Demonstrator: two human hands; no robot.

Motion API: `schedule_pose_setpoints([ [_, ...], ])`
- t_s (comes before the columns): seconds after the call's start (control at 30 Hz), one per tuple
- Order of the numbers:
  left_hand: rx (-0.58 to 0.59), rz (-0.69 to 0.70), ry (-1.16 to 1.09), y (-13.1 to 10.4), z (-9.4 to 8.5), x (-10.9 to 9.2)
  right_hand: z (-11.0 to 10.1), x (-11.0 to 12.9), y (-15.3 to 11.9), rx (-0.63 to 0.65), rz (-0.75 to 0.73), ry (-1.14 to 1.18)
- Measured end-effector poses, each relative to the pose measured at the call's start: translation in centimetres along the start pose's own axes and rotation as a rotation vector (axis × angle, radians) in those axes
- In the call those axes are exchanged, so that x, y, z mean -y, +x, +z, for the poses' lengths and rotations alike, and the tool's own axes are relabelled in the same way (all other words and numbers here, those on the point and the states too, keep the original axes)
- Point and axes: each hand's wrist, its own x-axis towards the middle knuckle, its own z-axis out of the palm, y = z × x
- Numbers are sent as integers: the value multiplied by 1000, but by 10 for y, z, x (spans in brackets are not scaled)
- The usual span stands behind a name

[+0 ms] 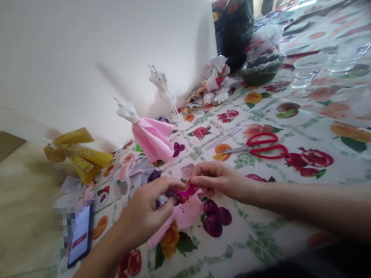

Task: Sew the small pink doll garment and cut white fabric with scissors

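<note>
My left hand (148, 208) and my right hand (214, 179) meet near the middle of the view, fingertips almost touching. Between them is a small magenta piece with a gold edge (186, 193), pinched by the fingers of both. Pale pink fabric (185, 214) lies just below it on the flowered tablecloth (249, 252). Beyond my hands stands a small white dress form with a pink skirt (152, 137). Red-handled scissors (264, 146) rest to the right of my right hand, blades pointing left.
A second white form (165, 88) stands near the wall. A yellow dress (79, 154) and a phone (81, 235) are at left. Crumpled scraps (215, 84), a dark bowl (261, 69), a black bag (235, 27) and clear cups (308, 68) sit farther back.
</note>
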Motion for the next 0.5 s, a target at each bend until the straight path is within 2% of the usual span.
schedule_pose_setpoints([
  [0.2, -18, -60, -43, -9, -6, 0, -1, -1, 1, -21, 21, 22],
  [0.3, -70, -101, -18, -19, -19, 8, -2, 1, 1, -69, 12, -23],
  [0.4, -215, -190, 35, -33, -46, 31, -2, 4, 1, -91, -3, -103],
  [0.5, -389, -307, 60, -48, -79, 71, -2, 4, 0, -49, -27, -159],
])
